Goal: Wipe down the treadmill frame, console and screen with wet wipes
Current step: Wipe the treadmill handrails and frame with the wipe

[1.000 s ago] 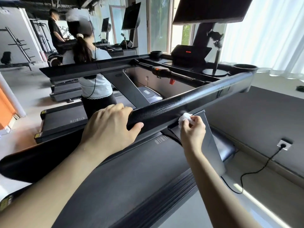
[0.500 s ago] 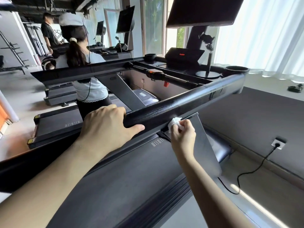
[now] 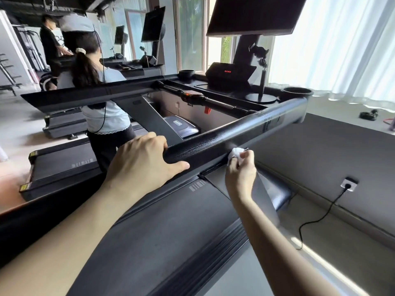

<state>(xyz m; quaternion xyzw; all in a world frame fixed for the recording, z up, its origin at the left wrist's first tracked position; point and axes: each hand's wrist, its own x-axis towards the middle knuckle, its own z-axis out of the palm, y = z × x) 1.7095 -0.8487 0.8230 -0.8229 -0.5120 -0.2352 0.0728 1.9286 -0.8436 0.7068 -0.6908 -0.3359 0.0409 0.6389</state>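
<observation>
Right hand (image 3: 240, 167) pinches wet wipe (image 3: 235, 153) under handrail (image 3: 230, 133).

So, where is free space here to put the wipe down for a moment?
The belt below both arms, between the handrails, is bare. The handrail is crowded: left hand grips it, right hand presses the wipe against its underside.

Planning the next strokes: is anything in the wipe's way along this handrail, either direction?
Toward the console, nothing visible lies on the handrail beyond the wet wipe pinched in the right hand. Toward the near end, the left hand grips the rail close beside the wipe and would likely have to move.
</observation>
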